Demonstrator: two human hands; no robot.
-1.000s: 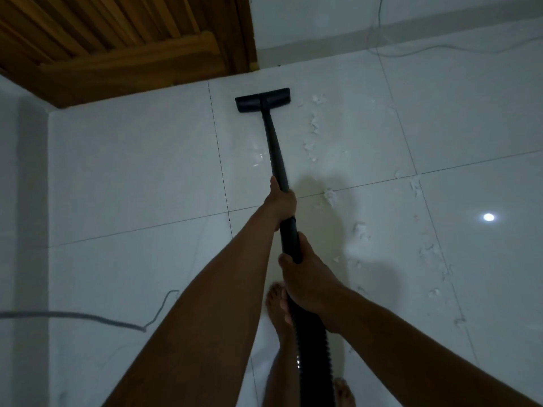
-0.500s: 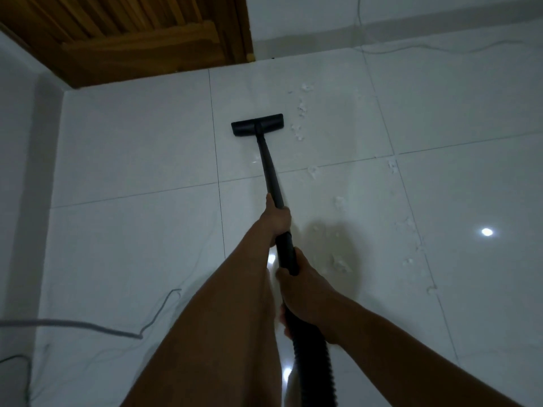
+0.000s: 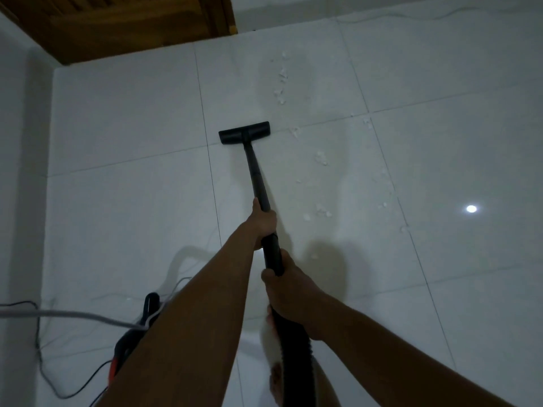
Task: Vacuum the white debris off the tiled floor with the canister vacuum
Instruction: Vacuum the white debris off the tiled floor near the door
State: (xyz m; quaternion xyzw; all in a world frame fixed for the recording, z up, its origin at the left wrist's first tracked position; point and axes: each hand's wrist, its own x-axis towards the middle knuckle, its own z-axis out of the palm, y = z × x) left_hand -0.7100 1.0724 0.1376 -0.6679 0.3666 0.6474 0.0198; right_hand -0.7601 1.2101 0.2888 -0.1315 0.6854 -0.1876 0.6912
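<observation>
**Black wand, two hands, scattered white bits**

Counted: one black rigid vacuum wand (image 3: 258, 177) ending in one flat black floor nozzle (image 3: 244, 132); one black ribbed hose (image 3: 293, 342) running down from it; two bare hands; one canister vacuum body, black with red trim (image 3: 129, 345), low on the left and mostly hidden behind the forearm; roughly a dozen small clumps of white fluffy debris (image 3: 321, 158) on the glossy white tiled floor (image 3: 123, 118), too small and pale to number exactly.

Left hand (image 3: 263, 223) wrapped around the wand higher up, fingers closed on it. Right hand (image 3: 289, 292) clamped lower, where wand met hose, fingers curled shut around the tube. Nozzle lay flat on the floor, well ahead of both hands, on a grout line. Debris trailed to the right of the nozzle and wand, untouched by either hand. Grey cable (image 3: 67, 314) crossed the lower left. Brown wooden door (image 3: 132, 22) at top left.
</observation>
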